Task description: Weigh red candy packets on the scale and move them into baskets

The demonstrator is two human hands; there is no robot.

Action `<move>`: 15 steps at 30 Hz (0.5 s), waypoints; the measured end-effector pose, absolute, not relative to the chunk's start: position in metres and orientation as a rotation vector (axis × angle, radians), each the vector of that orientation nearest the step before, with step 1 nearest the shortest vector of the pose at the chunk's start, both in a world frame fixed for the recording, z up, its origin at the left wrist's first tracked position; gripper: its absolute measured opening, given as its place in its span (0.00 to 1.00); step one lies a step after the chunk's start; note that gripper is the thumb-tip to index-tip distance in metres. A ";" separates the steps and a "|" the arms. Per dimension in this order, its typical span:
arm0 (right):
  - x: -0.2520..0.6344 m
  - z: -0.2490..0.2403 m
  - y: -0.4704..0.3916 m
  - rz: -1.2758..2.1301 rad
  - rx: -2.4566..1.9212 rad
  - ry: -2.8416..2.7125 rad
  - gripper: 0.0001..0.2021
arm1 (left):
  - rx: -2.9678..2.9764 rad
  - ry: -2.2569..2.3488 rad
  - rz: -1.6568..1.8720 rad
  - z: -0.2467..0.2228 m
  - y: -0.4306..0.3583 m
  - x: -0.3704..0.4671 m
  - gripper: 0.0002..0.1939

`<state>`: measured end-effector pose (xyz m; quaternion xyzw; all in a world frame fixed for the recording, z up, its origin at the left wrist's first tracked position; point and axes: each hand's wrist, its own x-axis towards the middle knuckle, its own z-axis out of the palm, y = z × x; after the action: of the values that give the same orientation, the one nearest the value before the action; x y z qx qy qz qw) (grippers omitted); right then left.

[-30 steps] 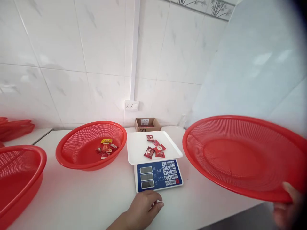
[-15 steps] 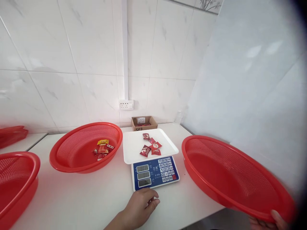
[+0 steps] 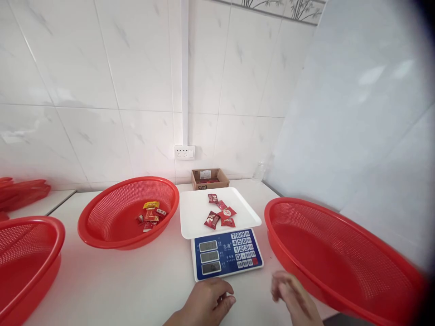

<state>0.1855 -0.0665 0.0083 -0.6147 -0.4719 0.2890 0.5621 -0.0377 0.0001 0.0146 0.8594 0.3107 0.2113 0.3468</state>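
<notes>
My left hand (image 3: 210, 301) rests by the front edge of a blue and white digital scale (image 3: 226, 256). Its fingers are loosely curled, thumb a little apart from them, with nothing seen inside. Blurred by motion, my right hand (image 3: 292, 294) is over the table between the scale and the right red basket (image 3: 326, 271); whether its fingers hold anything is unclear. On the scale's white tray (image 3: 193, 217) lie several small red wrapped packets (image 3: 212, 220). The number displays are lit too faintly to read surely.
The left red basket (image 3: 102, 213) holds several red and yellow packets (image 3: 151, 215). Another red basket (image 3: 30, 267) stands at the near left. Behind the scale are a cardboard box (image 3: 210, 184) and a clear glass (image 3: 259, 171). Red bags (image 3: 27, 194) lie far left.
My right hand has let go of the right basket's near rim and moved left toward the scale. My left hand stays near the scale's front edge. The view has shifted slightly.
</notes>
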 end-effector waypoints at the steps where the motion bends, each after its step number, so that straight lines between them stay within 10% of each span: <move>1: 0.177 0.023 -0.055 0.665 -1.485 -1.222 0.13 | 2.239 0.795 0.563 0.014 0.000 -0.038 0.10; 15: 0.122 0.083 0.114 0.369 -1.799 -2.252 0.41 | 2.302 0.805 0.552 0.002 0.008 -0.036 0.11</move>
<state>0.1215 0.1139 0.0831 -0.6148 -0.7696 0.1263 0.1176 -0.0359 0.0084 0.0020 0.8736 0.3057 0.2097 0.3152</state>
